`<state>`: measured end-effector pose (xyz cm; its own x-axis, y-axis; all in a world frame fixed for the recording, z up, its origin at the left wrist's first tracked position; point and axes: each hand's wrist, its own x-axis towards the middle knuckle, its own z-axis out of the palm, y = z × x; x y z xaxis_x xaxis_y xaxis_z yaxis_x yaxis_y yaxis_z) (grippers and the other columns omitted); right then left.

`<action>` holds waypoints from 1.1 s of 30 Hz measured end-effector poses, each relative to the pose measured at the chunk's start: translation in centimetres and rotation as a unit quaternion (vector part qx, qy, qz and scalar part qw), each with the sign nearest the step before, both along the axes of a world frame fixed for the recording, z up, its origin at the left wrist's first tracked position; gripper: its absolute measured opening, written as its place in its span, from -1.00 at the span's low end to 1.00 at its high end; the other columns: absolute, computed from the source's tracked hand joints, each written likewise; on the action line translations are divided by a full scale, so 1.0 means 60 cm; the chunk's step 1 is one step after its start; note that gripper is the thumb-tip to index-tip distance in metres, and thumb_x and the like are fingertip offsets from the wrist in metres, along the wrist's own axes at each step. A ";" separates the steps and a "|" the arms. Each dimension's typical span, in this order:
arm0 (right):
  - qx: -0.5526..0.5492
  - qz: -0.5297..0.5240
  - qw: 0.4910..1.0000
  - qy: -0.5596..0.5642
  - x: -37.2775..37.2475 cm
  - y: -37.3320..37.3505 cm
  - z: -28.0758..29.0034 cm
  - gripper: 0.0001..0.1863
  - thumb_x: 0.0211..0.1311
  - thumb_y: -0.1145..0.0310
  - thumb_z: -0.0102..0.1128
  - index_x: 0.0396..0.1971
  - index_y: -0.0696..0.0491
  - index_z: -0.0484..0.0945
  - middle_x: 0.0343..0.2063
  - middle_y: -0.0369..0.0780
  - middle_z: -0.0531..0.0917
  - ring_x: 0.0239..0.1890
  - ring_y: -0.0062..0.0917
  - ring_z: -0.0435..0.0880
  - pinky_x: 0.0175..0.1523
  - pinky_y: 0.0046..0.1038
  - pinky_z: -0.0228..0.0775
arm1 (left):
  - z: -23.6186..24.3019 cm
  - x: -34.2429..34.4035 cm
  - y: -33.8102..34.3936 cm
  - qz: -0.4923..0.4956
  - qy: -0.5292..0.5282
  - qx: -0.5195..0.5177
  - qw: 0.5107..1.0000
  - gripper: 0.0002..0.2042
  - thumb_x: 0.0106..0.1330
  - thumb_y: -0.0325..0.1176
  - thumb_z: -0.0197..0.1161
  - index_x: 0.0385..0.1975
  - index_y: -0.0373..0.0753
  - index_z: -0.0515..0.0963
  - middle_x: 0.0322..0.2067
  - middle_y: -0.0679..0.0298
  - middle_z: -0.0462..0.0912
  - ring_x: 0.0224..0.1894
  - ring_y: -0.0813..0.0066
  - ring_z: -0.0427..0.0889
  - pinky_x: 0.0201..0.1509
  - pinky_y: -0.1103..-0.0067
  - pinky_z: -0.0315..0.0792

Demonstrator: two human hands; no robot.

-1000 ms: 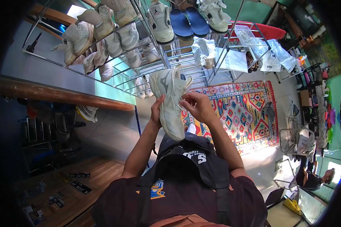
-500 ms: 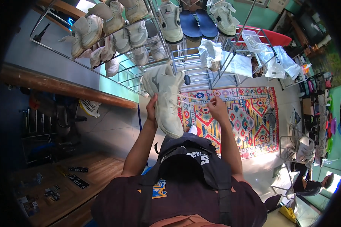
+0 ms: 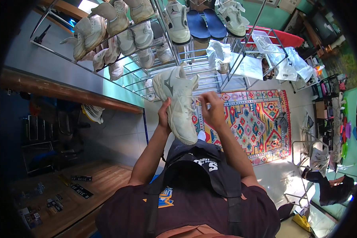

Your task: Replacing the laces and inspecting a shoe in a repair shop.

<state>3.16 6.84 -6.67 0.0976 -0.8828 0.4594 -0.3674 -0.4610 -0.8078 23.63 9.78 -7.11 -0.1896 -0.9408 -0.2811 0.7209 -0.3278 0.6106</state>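
Observation:
A white sneaker (image 3: 180, 113) with a grey side mark is held up in front of me, its toe pointing down toward my body. My left hand (image 3: 164, 115) grips it from the left side, the thumb lying on the upper and the other fingers mostly hidden. Close to the laces on its right side, my right hand (image 3: 213, 111) has its fingers bent and pinched on a white shoelace (image 3: 196, 96). The lace's end is too small to make out.
Metal racks (image 3: 141, 52) with several worn shoes stand ahead, alongside blue slippers (image 3: 207, 24) and plastic bags (image 3: 293, 65). A patterned rug (image 3: 261, 123) covers the floor to the right. A wooden table (image 3: 95, 170) is at lower left; a person (image 3: 334, 188) in dark clothes is far right.
My right hand has come left, from out over the rug to right beside the sneaker's laces. The sneaker has shifted slightly right in my left hand. The person at far right has moved.

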 end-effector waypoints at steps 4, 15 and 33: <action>0.090 -0.141 0.983 0.074 -0.083 -0.020 -0.072 -0.88 0.32 0.45 0.16 -0.32 0.21 0.52 -0.38 0.01 0.58 -0.30 -0.05 0.59 -0.19 -0.12 0.39 | 0.014 0.019 0.002 0.023 0.010 0.002 1.000 -0.37 0.42 0.07 0.04 0.28 -0.33 0.34 0.01 0.00 0.62 -0.05 0.12 0.69 0.03 0.24 0.62; 0.140 -0.080 0.987 0.022 -0.107 0.006 -0.023 -0.72 0.26 0.40 0.29 -0.08 0.20 0.62 -0.28 -0.03 0.68 -0.23 -0.29 0.69 -0.14 -0.34 0.52 | 0.025 0.014 -0.016 0.031 0.120 -0.018 0.992 -0.26 0.37 0.16 0.08 0.37 -0.30 0.26 0.12 0.02 0.56 0.04 0.12 0.65 0.08 0.21 0.60; 0.068 0.316 0.929 -0.179 -0.051 0.073 0.102 -0.95 0.22 0.58 0.20 -0.44 0.17 0.53 -0.42 -0.19 0.60 -0.26 -0.39 0.60 -0.11 -0.40 0.38 | -0.037 0.008 -0.057 0.043 0.080 -0.057 0.994 -0.30 0.39 0.09 0.08 0.38 -0.30 0.23 0.16 0.03 0.53 0.10 0.11 0.61 0.18 0.20 0.53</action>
